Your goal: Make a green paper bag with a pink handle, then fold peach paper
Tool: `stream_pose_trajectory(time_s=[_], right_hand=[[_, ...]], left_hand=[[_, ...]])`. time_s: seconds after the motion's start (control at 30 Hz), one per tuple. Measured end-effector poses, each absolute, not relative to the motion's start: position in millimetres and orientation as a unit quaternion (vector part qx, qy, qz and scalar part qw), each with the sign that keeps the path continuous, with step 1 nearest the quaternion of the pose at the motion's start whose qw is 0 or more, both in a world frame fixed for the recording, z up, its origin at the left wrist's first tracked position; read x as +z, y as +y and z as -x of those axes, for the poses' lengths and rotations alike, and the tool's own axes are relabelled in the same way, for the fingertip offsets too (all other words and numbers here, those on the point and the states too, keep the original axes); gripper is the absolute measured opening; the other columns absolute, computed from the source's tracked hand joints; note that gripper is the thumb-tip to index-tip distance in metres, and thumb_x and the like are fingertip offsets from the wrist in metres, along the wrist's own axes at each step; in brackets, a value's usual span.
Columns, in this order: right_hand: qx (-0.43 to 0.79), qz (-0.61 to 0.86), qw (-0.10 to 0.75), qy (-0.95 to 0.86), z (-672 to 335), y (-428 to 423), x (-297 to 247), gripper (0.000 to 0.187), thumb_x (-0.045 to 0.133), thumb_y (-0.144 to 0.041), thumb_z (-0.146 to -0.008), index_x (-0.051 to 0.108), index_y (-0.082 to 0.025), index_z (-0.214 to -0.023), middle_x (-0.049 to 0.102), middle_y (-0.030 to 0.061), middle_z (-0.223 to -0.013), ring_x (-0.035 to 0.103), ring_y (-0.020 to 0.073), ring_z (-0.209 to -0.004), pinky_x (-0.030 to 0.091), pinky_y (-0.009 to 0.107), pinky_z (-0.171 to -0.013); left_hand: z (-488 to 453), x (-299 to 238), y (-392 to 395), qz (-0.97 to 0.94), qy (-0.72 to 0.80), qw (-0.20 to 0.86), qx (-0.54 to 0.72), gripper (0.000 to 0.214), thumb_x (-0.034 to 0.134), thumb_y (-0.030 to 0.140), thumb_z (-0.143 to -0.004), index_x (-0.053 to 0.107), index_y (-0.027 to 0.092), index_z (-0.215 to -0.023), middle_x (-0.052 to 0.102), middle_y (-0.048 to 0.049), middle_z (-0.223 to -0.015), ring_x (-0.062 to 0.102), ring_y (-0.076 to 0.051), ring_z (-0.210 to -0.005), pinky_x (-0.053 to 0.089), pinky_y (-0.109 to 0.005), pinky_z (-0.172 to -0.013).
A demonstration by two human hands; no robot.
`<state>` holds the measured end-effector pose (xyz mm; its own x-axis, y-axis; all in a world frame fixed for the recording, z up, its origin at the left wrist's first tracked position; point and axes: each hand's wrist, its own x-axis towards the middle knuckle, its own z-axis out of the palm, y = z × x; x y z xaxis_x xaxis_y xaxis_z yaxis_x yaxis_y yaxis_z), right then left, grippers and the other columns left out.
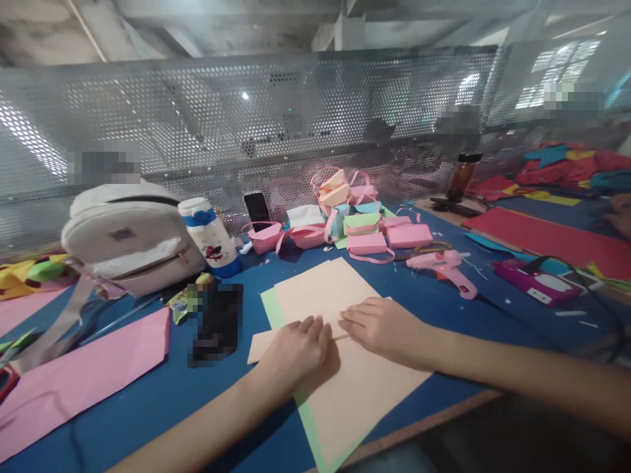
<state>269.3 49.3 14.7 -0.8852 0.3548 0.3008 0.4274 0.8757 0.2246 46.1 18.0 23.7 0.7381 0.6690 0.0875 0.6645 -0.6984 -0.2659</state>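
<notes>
A peach paper sheet (pixel 340 368) lies on the blue table (pixel 424 295), on top of a light green sheet (pixel 270 307) whose edge shows at the left. My left hand (pixel 296 348) rests on the peach sheet with its fingers curled down and pressed together. My right hand (pixel 382 328) lies beside it on the same sheet, fingers flat and close together, pointing left. A thin stick-like thing (pixel 341 337) runs between the two hands; who holds it is unclear.
A large pink sheet (pixel 83 374) lies at the left. Behind stand a white backpack (pixel 128 240), a bottle (pixel 211 238), a phone (pixel 257 209), several pink paper boxes (pixel 367 243) and a pink glue gun (pixel 444 266). A perforated metal screen (pixel 296 125) closes the back.
</notes>
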Motion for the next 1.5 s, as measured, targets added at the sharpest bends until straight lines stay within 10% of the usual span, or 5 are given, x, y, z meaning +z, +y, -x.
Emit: stream_pose_trajectory(time_s=[0.27,0.87,1.5], right_hand=[[0.07,0.293,0.227,-0.926,-263,59,36,0.02,0.058,-0.031,-0.1,0.077,-0.025,-0.1,0.08,-0.0002,-0.096,0.073,0.0181,-0.085,0.045,0.028,-0.07],[0.22,0.353,0.217,-0.883,-272,56,90,0.021,0.066,-0.03,-0.089,0.07,-0.019,-0.072,0.059,-0.0043,-0.058,0.05,0.0119,-0.056,0.03,0.023,-0.056],[0.187,0.27,0.177,-0.928,-225,66,75,0.021,0.062,-0.03,-0.095,0.068,-0.02,-0.077,0.063,-0.0026,-0.066,0.053,0.0138,-0.064,0.026,0.024,-0.059]], left_hand=[[-32,44,25,0.895,-0.435,0.088,-0.051,0.023,0.05,0.01,-0.096,0.068,0.018,-0.084,0.068,-0.001,-0.063,0.064,-0.016,-0.055,0.035,-0.021,-0.05],[-6,60,-12,0.827,-0.53,0.049,-0.182,0.037,0.039,0.041,-0.1,0.054,0.022,-0.072,0.042,0.0046,-0.047,0.039,-0.013,-0.041,0.017,-0.024,-0.049],[-5,57,-13,0.801,-0.565,-0.068,-0.185,0.034,0.034,0.038,-0.099,0.041,0.023,-0.07,0.028,0.0064,-0.052,0.033,-0.013,-0.046,0.018,-0.026,-0.053]])
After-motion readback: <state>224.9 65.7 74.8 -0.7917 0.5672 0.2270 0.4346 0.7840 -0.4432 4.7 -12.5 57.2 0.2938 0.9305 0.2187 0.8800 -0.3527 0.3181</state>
